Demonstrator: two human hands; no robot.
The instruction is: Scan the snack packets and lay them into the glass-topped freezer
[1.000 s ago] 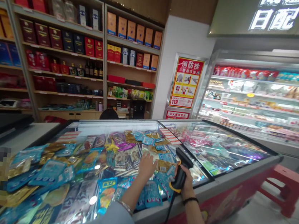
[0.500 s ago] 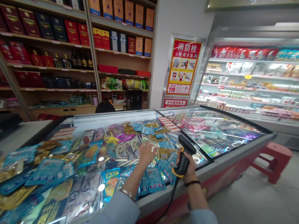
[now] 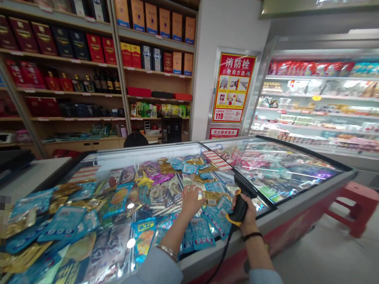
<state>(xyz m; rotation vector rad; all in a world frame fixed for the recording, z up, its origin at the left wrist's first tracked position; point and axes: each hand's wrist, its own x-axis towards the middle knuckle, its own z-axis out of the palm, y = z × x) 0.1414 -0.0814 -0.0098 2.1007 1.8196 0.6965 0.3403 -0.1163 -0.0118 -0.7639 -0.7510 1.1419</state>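
My right hand (image 3: 248,210) is wrapped around the grip of a black and yellow barcode scanner (image 3: 238,207). Its head is tilted up and toward the left, and a dark cable hangs from its base. Over the freezer's glass top, my left hand (image 3: 192,200) has its fingers curled at the left end of a gold packet (image 3: 213,198). A pale label shows on that packet, below and left of the scanner head. Blue packets (image 3: 199,232) lie on the glass below both hands. My left fingertips are partly hidden.
The chest freezer (image 3: 306,194) spans the middle, with more blue and gold packets (image 3: 64,223) heaped at left. A red stool (image 3: 356,206) stands on the floor at right. Shelves of boxed goods (image 3: 150,32) and a lit chiller (image 3: 334,103) line the back.
The view has shifted slightly, so the scene sits a little lower and farther right. Both hands keep nearly the same place over the freezer, and the scanner remains in my right hand.
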